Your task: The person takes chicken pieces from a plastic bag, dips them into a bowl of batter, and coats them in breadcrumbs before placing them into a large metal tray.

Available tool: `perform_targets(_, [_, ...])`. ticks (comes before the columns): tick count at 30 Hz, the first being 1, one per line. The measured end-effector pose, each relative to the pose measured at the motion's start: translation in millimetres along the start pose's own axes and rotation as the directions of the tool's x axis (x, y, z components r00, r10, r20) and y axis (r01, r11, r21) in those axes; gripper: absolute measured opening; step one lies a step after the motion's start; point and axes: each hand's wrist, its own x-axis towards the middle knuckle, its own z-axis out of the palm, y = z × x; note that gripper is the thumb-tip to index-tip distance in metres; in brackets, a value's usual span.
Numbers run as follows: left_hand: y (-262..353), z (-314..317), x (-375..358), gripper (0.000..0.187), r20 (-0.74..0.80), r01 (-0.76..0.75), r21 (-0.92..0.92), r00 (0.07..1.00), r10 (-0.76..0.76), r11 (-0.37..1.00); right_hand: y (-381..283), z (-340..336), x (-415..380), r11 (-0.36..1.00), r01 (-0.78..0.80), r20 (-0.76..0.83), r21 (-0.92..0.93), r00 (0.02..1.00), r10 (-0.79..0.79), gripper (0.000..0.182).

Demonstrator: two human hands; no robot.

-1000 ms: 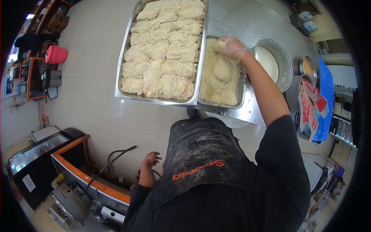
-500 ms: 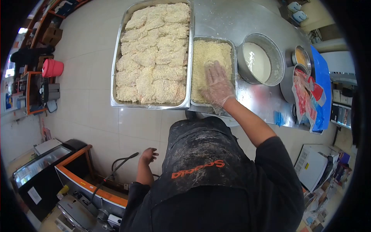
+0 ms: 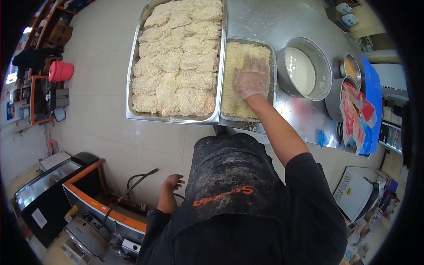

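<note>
My right hand (image 3: 252,78), in a clear plastic glove, lies with its fingers stretched out on pale breadcrumbs (image 3: 232,99) in a small metal tray (image 3: 274,84). Directly left of it stands a larger metal tray (image 3: 129,95) filled with rows of crumb-coated pieces (image 3: 176,62). A deep metal pot (image 3: 324,70) of white batter (image 3: 300,70) is to the right of the crumbs. Low at my side hangs my bare left hand (image 3: 173,182), fingers loosely bent and apart, with nothing in it.
A steel table (image 3: 260,20) bears the trays and pots. At its right are a small bowl of orange liquid (image 3: 351,67), a pot (image 3: 335,99) with red-and-white plastic packaging (image 3: 351,115), and a blue sheet (image 3: 373,101). An orange-edged counter (image 3: 106,210) stands at lower left.
My right hand has shifted slightly right and forward over the crumbs and turned. The trays and pots appear a little further right in view. My left hand stays low at my side.
</note>
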Motion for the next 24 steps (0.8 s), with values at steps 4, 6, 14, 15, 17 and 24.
perform_targets(4, [-31.3,-4.4,16.1,0.039,0.067,0.088,0.089,0.993,-0.094,0.992,-0.4,4.4,-0.9,0.999,-0.015,0.038,-0.051,0.999,0.017,0.071])
perform_targets(6, [-35.2,-7.6,17.9,0.04,0.071,0.042,0.097,0.996,-0.049,0.994,-0.9,3.0,3.2,0.999,-0.04,0.093,-0.036,0.995,0.043,0.072])
perform_targets(14, [30.8,-3.3,-11.1,0.049,0.022,-0.093,0.085,0.996,0.091,0.992,47.6,-48.4,79.2,0.908,0.415,0.576,0.066,0.727,-0.374,0.054])
perform_targets(15, [34.7,-1.8,-13.6,0.05,0.019,-0.115,0.089,0.993,0.113,0.989,47.2,-52.3,80.2,0.905,0.412,0.578,0.109,0.714,-0.395,0.052])
perform_targets(17, [38.5,-1.0,-14.0,0.05,0.02,-0.141,0.088,0.99,0.139,0.986,47.8,-61.9,81.7,0.912,0.396,0.66,0.102,0.659,-0.36,0.051])
perform_targets(24, [6.2,-6.7,15.0,0.056,0.08,-0.126,0.091,0.99,0.118,0.988,53.4,-81.4,62.4,0.813,0.556,0.582,0.172,0.608,-0.54,0.052])
